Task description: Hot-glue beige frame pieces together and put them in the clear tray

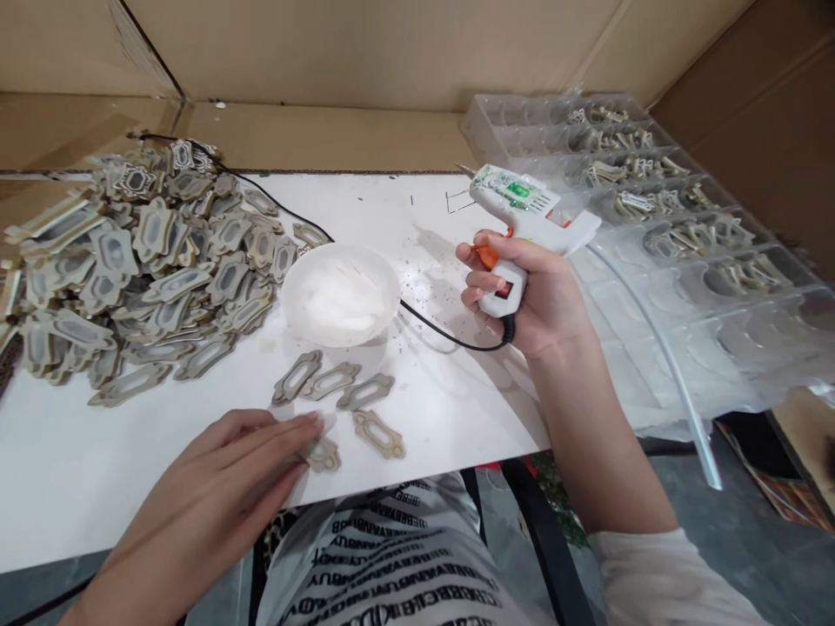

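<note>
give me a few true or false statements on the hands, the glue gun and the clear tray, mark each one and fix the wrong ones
1. The right hand holds the glue gun. True.
2. The glue gun is blue all over. False: it is mostly white, with an orange trigger.
3. The clear tray has pieces in several compartments. True.
4. The glue gun points toward the clear tray. False: its nozzle points away from it.
5. The left hand is at a loose frame. True.
</note>
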Action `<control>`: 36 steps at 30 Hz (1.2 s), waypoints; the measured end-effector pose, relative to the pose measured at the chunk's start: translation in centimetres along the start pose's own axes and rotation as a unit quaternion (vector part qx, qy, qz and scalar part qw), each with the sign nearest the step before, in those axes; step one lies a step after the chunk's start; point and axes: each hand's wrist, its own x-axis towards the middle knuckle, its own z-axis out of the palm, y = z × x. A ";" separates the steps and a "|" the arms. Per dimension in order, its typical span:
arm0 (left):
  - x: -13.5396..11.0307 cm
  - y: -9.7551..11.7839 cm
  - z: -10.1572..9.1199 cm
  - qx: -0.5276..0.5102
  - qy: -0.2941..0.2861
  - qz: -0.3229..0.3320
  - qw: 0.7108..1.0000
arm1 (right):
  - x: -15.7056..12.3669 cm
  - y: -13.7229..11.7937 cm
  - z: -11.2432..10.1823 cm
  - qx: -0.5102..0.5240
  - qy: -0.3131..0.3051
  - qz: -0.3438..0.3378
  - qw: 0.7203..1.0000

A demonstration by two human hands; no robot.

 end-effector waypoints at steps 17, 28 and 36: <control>6.4 6.3 0.0 -0.003 0.195 -0.020 0.981 | 0.8 0.8 -0.3 -0.013 -0.032 -0.017 0.999; 17.6 7.0 -0.1 -0.111 0.214 -0.024 0.970 | 0.2 1.2 0.3 -0.033 -0.028 -0.103 0.994; 17.2 6.5 0.2 -0.213 0.184 -0.050 0.958 | 0.2 1.9 0.8 -0.033 -0.033 -0.103 0.994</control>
